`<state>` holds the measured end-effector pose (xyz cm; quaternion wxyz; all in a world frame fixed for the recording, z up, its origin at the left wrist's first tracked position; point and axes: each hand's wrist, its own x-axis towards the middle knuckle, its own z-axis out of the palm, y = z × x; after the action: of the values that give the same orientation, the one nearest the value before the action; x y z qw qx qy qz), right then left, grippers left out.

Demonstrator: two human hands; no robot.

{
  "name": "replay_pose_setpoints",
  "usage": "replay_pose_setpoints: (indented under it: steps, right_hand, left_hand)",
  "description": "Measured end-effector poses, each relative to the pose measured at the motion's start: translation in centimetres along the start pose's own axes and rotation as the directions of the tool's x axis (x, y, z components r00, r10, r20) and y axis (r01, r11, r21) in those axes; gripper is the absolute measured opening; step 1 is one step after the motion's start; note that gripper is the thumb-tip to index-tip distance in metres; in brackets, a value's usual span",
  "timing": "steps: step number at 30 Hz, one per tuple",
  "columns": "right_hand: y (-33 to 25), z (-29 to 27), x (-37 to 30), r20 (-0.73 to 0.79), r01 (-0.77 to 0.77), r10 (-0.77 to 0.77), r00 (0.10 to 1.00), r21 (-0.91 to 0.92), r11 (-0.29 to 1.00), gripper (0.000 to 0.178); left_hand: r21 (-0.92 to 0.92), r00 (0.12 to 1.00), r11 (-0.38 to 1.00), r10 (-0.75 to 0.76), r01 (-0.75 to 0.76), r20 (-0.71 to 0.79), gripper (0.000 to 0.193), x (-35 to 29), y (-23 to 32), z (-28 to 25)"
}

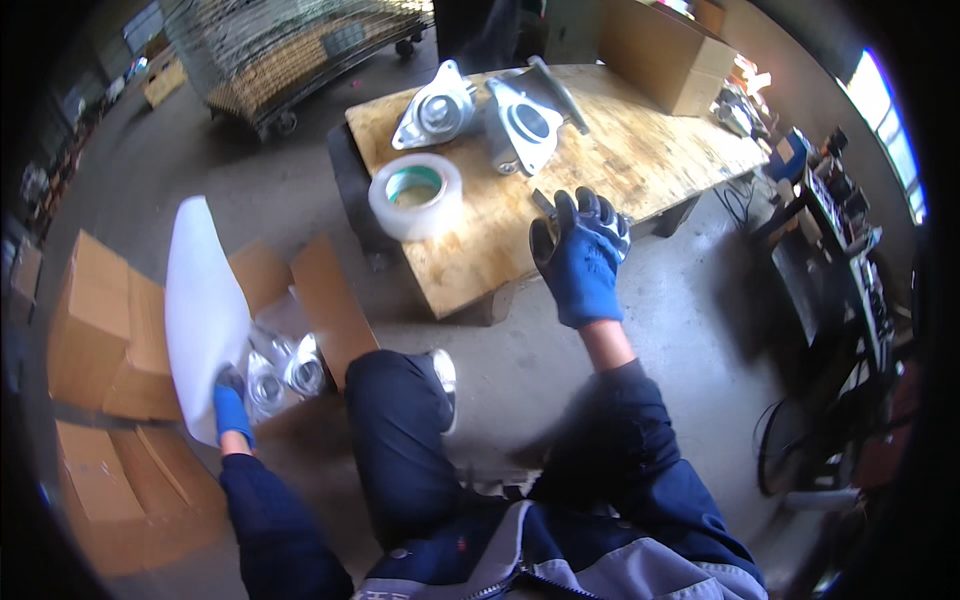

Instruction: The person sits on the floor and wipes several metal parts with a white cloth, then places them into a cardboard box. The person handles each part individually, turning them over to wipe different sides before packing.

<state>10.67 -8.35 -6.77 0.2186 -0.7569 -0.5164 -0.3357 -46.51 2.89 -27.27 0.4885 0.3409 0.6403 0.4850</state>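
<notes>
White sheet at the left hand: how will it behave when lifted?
The white sheet is probably light, since the left hand alone seems to support it. It looks springy rather than limp, standing tall yet bowed. Its smooth-looking face may be slippery.

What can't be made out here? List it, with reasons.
Head view, throughout:
Dark object, full shape: partly covered by the right hand.
Open carton, left side: hidden behind the white sheet.
Upper-right brown box, top: cut off by the picture's upper edge.
Far-left clutter: too small and blurred.
</notes>
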Motion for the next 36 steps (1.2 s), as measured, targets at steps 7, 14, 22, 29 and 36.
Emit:
replay_pose_setpoints:
  steps: [7,14,22,29,36]
  right_hand:
    - [-17.0,-5.5,-3.8,-0.095,0.225,-0.292,0.952,0.863,0.452,0.022]
    - [-20.5,2.1,-5.2,0.155,0.124,-0.39,0.907,0.789,0.602,0.031]
    - [-25.7,2.8,-9.2,0.246,0.318,-0.853,0.459,0.852,0.417,0.06]
    - [-33.3,1.9,-14.4,0.277,0.483,-0.92,0.276,0.788,0.382,0.066]
    - [-38.8,5.6,-17.5,0.365,0.582,-0.91,0.197,0.703,0.408,0.02]
  left_hand:
    - [0.469,0.932,0.857,0.323,-0.215,-0.163,0.03,-11.9,9.7,-10.1]
    - [0.541,0.871,0.783,0.46,-0.307,-0.171,0.023,-17.2,14.8,-17.5]
    - [0.656,0.782,0.425,0.321,-0.623,0.535,0.035,-14.9,19.9,-5.7]
    - [0.845,0.896,0.33,0.003,-0.42,0.444,0.032,-8.1,10.7,-2.4]
    - [0.953,0.896,-0.111,0.326,-0.282,0.303,0.093,4.7,8.4,-9.0]
